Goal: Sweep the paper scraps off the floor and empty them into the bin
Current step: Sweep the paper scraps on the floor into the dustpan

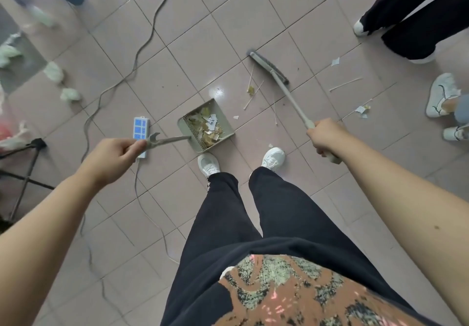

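My left hand [115,156] grips the long handle of a grey-green dustpan [225,129] that rests on the tiled floor just ahead of my shoes. Paper scraps and yellowish bits [206,127] fill the pan. My right hand [326,136] holds the handle of a grey broom, whose head [267,68] sits on the floor beyond and right of the pan. Between broom and pan lie thin sticks and a small yellow scrap [250,90]. More white scraps [362,110] lie farther right, and one piece [335,61] near the dark trousers.
A white power strip with blue sockets [140,127] and its grey cable [149,41] lie left of the pan. Crumpled tissues [69,94] litter the far left. Other people's shoes [442,94] and dark trouser legs [411,18] stand at right. A black tripod leg [24,181] is at left.
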